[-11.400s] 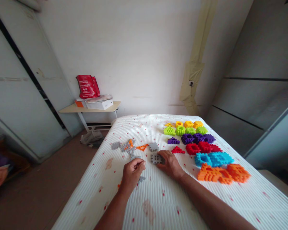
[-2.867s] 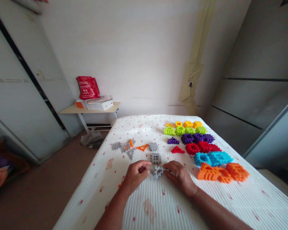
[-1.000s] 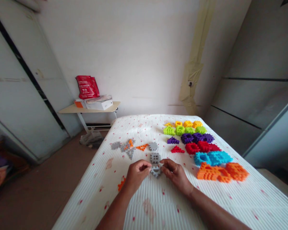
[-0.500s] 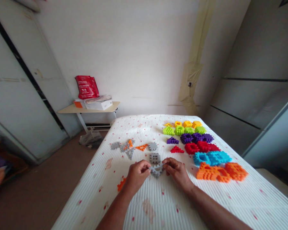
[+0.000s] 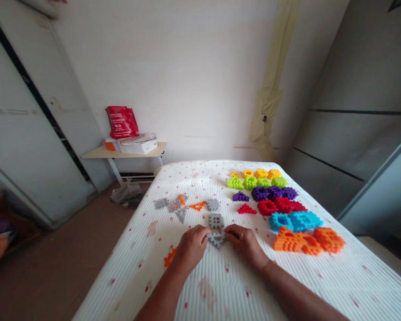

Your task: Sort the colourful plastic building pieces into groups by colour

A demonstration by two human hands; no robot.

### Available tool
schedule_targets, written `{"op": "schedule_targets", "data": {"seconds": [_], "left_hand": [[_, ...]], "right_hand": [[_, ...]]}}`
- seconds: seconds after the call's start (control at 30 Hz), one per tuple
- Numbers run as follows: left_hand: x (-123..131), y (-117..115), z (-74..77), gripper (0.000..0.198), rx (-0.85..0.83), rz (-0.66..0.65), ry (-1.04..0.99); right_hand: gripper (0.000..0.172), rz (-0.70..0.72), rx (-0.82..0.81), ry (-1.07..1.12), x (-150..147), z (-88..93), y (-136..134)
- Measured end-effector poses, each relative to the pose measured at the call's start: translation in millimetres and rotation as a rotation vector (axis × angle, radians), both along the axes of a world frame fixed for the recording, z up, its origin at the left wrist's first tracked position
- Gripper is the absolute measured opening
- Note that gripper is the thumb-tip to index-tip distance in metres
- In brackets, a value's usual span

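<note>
My left hand (image 5: 194,244) is closed on the left corner of a grey triangular building block (image 5: 217,241). The right corner is between the fingers of my right hand (image 5: 242,240). Its point faces me, and it lies low over or on the sheet; I cannot tell which. Just beyond it is a grey square block (image 5: 215,221) with window holes, and farther off a plain grey square block (image 5: 213,205). An orange triangular block (image 5: 198,206) lies left of that one. Partly behind my left forearm is an orange block (image 5: 170,257).
A cluster of grey and orange blocks (image 5: 177,206) lies on the left of the bed sheet (image 5: 187,183). On the right, rows hold yellow, green, purple, red, blue and orange blocks (image 5: 292,240). A side table (image 5: 96,153) with a red bag (image 5: 122,121) stands by the wall.
The grey triangular block has been lowered from slightly raised to flatter near the sheet. Both hands have come down a little with it, their fingers more curled over its corners.
</note>
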State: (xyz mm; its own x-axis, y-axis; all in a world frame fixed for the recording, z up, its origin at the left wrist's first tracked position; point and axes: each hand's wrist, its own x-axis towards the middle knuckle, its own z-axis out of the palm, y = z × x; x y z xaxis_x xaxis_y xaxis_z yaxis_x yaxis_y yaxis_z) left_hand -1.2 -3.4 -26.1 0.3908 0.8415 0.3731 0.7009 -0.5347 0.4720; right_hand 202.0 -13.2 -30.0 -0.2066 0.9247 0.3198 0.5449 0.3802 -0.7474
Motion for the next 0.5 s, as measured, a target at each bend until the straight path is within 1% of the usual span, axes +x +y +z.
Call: {"op": "schedule_targets", "data": {"seconds": [0.23,0.37,0.5], "left_hand": [[1.9,-0.9,-1.6,0.026,-0.011,0.017,0.127],[2.7,-0.3,-2.1,0.025,-0.037,0.027,0.131],[3.0,0.4,-3.7,0.025,-0.057,0.032,0.122]], "right_hand": [[0.021,0.043,0.114,-0.179,2.0,-8.8,5.6],[0.022,0.061,0.143,-0.298,1.1,-10.4,6.4],[0.02,0.049,0.143,-0.378,-1.3,-9.4,5.7]]}}
